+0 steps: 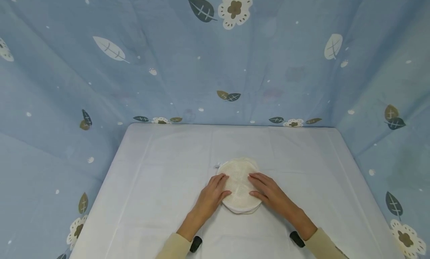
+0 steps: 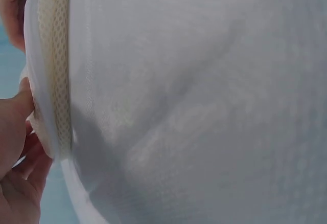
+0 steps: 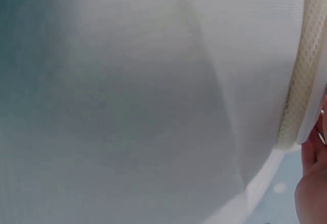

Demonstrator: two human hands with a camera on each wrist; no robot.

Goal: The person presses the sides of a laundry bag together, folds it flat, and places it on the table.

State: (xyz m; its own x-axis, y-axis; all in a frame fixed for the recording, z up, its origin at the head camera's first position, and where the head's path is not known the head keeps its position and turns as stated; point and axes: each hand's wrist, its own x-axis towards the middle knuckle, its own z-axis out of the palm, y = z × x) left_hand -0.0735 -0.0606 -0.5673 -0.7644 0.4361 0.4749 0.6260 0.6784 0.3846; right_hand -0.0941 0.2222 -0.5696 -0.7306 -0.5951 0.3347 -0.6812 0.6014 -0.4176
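A round cream mesh laundry bag (image 1: 239, 188) with white edging lies flattened on the white tabletop, its layers slightly offset at the front. From the left, my left hand (image 1: 209, 196) rests its fingertips and thumb on the bag's upper face. My right hand (image 1: 273, 194) does the same from the right, thumb and fingers spread apart on the mesh. Seen edge-on in the left wrist view, the bag (image 2: 61, 65) shows a honeycomb mesh side under a white rim, with the left hand (image 2: 20, 152) against it. The right hand (image 3: 314, 178) is partly cut off in the right wrist view.
The white-covered table (image 1: 161, 169) has rounded back corners. A blue curtain (image 1: 188, 65) printed with leaves and flowers encloses it at the back and sides. A small pale tab (image 1: 217, 165) shows at the bag's left edge. Black wrist devices (image 1: 196, 244) sit near both cuffs.
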